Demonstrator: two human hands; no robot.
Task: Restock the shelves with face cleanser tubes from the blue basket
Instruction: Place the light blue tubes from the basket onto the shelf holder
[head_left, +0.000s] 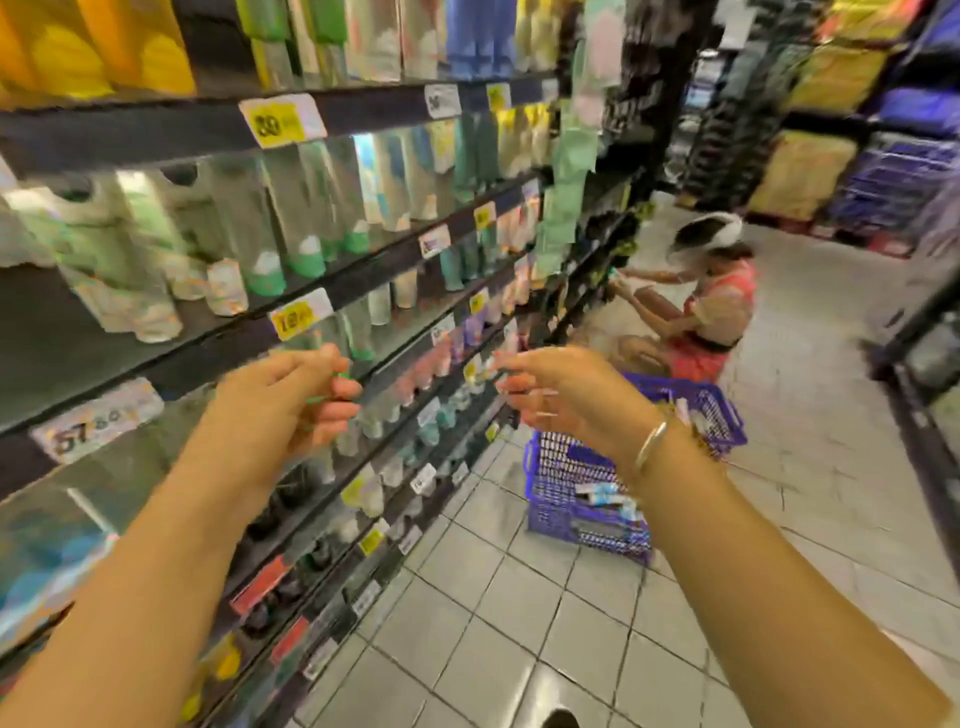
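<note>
Blue basket holding tubes, left hand curled, right hand loosely spread

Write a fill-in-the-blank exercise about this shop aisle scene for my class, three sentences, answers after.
1. The basket standing on the floor is ____ in colour.
2. The right hand has a ____ on its wrist.
3. The shelves of tubes stand on the person's ____ side.

Answers: blue; bracelet; left

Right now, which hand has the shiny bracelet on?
The right hand, reaching toward the shelves above the blue plastic basket, wears a thin silver bracelet on its wrist. The left hand wears none.
</note>
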